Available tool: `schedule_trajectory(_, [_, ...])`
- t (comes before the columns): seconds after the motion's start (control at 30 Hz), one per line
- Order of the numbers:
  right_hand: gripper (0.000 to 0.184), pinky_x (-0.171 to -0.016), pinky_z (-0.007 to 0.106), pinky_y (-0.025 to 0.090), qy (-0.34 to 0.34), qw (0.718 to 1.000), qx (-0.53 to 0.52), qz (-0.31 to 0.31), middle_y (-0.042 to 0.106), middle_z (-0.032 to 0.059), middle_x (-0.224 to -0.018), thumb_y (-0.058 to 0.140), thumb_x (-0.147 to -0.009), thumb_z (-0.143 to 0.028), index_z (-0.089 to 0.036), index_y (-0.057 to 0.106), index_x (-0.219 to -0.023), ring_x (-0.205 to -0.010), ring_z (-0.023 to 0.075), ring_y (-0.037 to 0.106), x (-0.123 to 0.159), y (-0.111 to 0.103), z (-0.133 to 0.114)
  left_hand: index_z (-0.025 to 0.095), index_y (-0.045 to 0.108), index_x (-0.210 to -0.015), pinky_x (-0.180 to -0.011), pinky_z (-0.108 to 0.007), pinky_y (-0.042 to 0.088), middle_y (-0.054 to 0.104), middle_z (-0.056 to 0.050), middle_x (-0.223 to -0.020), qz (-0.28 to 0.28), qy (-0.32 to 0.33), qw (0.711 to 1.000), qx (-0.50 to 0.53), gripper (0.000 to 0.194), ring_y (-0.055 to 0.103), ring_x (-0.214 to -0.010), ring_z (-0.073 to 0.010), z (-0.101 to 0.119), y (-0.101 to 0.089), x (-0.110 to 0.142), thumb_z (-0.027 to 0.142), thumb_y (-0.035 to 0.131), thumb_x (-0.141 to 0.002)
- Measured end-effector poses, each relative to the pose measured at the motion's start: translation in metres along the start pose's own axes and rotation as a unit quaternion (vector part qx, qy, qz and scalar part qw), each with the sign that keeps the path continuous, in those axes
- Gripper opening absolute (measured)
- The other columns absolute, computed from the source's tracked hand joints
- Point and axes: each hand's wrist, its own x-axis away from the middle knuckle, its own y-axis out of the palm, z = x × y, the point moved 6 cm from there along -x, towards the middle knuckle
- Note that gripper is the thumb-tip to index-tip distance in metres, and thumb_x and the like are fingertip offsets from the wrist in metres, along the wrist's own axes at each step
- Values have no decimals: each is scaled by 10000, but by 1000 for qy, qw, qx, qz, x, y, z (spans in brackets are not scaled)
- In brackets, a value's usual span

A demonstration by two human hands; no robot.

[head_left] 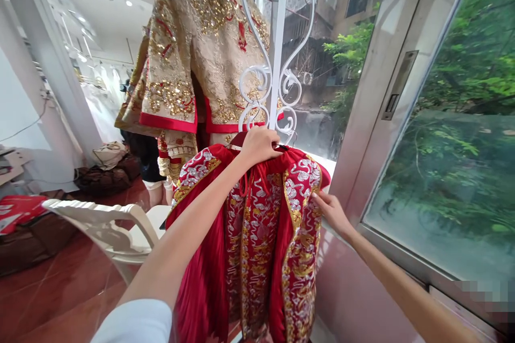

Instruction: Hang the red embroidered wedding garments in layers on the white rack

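Note:
A red pleated skirt (255, 236) with gold and silver embroidered panels hangs before me from a hanger (238, 140). Across its top, my left hand (261, 146) is closed around the hanger and gathered waistband. Red ties (255, 178) dangle just below those fingers. On the right side, my right hand (329, 210) pinches the outer edge of an embroidered panel between thumb and fingers. Directly behind the skirt rises a white scrolled metal stand (277, 37). A cream jacket (225, 64) with gold sequins and red trim hangs behind the stand.
A cream chair (108, 225) stands at the left on the red tiled floor (96, 300). Dark bags (108, 174) lie farther back. To the right runs a metal-framed window (370, 91) with greenery outside. White gowns (100, 102) hang in the far room.

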Motion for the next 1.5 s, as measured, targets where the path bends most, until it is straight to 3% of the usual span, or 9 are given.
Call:
schedule_trajectory(0.1, [178,-720,342,448,-156,961,105,205,565,49,-831,551,-776,-354,-176,563,-767,-777,192,540,10,-21,-40,176,636,-645,-604,-311,272,633,-33,-673,-7,-3,1000,-10,219,498,-670,-184,1,1,0,388,598,-686])
schedule_trajectory(0.2, [196,-788,370,444,-224,929,191,224,564,73,-931,541,-798,-330,-184,546,-929,-862,206,537,16,-14,-63,171,644,-651,-611,-318,281,630,-47,-674,-12,-8,1000,-17,240,506,-679,-196,1,2,-1,403,600,-693])
schedule_trajectory(0.43, [418,-763,400,440,-72,943,223,235,587,141,-1043,518,-807,-468,-139,532,-1065,-889,250,543,12,24,-53,171,656,-673,-619,-327,283,628,-57,-678,-7,-11,1000,-15,246,507,-691,-207,1,4,-1,407,590,-701])
schedule_trajectory(0.6, [346,-572,301,399,6,986,72,152,619,52,-701,488,-809,-483,-162,613,-772,-622,186,524,9,4,-55,178,641,-643,-596,-321,274,621,-47,-660,-4,-6,1000,-17,225,492,-664,-199,0,2,0,394,601,-687])
schedule_trajectory(0.77, [328,-577,271,390,-33,976,-41,213,605,21,-674,495,-789,-503,-198,577,-702,-673,183,537,-17,-43,-65,180,640,-647,-599,-316,277,619,-41,-656,6,9,1000,-1,216,486,-650,-188,1,-1,1,389,599,-687])
schedule_trajectory(1.0, [338,-593,319,451,73,990,-115,-20,638,21,-714,576,-717,-536,-222,618,-834,-677,203,564,-30,-2,-44,179,617,-602,-569,-306,259,619,-28,-634,11,0,1000,11,259,488,-631,-177,-4,-1,0,401,598,-734])
schedule_trajectory(1.27, [510,-792,390,490,98,985,-136,44,637,56,-1006,642,-665,-527,-268,581,-1100,-976,261,573,-12,-12,4,181,665,-856,-585,-267,309,675,-53,-783,-32,83,996,27,225,566,-738,-163,15,-6,-6,249,452,-873])
schedule_trajectory(1.4, [503,-789,384,483,81,991,-101,22,657,68,-975,749,-531,-500,-236,634,-943,-1011,279,557,-41,-15,-7,149,654,-797,-546,-267,299,646,-67,-683,-62,55,996,20,290,563,-623,-150,18,-5,-13,213,385,-885])
schedule_trajectory(1.5, [430,-703,365,493,69,991,-114,0,684,65,-837,711,-580,-547,-202,643,-829,-875,272,609,-59,-22,-28,141,641,-886,-557,-274,322,647,-78,-715,-51,55,996,43,265,574,-642,-159,20,-8,-19,160,378,-857])
